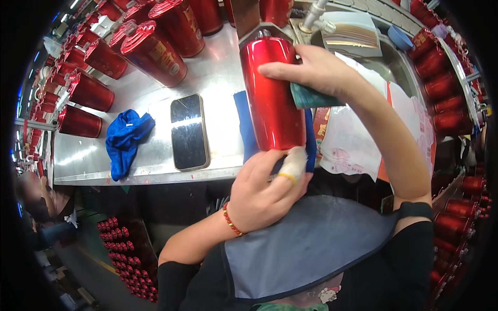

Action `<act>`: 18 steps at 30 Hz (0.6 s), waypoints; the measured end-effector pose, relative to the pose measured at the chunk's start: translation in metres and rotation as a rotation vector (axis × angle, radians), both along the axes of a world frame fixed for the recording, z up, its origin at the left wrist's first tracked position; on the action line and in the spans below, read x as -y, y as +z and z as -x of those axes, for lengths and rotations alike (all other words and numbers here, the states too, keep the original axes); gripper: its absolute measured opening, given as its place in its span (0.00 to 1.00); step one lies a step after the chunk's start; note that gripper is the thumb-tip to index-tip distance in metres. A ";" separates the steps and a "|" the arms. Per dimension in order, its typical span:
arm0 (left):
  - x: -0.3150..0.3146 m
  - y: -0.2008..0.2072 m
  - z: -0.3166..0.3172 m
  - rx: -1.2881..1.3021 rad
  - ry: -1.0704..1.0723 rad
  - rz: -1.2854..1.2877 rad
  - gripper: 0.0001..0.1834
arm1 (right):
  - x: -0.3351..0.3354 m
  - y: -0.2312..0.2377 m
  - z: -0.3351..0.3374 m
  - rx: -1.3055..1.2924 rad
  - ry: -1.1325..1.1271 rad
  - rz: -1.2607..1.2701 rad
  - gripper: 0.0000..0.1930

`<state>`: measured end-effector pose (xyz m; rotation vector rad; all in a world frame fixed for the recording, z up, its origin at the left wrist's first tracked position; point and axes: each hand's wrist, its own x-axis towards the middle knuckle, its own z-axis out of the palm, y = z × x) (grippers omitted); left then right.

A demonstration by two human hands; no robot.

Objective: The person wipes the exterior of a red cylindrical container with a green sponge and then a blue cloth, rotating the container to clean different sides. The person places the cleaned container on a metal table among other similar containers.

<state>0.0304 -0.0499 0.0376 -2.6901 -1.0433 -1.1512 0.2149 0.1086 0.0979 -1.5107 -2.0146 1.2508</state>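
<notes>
A grey apron (311, 243) fills the lower middle, closest of all. At far left, red cans (91, 90) lie crowded along the steel bench (218, 72). A crumpled blue rag (124, 137) sits on the bench, and just beside it to the right lies a black phone (189, 132), face up. Next comes the left hand (262, 194), with a bead bracelet at the wrist and a bandaged finger, closed around the bottom end of the red cylinder (272, 93). The cylinder stands nearly upright over a blue cloth (244, 127) at the bench edge. The right hand (311, 70) lies across the cylinder's upper side, fingers pressing a green pad (311, 97) against it. White sheets (353, 135) lie further right, with more red cans beyond.
</notes>
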 end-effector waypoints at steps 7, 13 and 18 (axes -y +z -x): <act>-0.023 -0.006 -0.011 0.041 0.105 -0.011 0.31 | 0.002 -0.010 -0.022 -0.209 0.000 0.097 0.40; -0.027 -0.024 0.009 0.286 0.192 0.260 0.46 | 0.010 -0.022 -0.034 -0.371 -0.068 0.267 0.37; -0.020 -0.035 0.014 0.414 0.147 0.383 0.42 | 0.005 -0.065 -0.043 -0.633 -0.132 0.441 0.36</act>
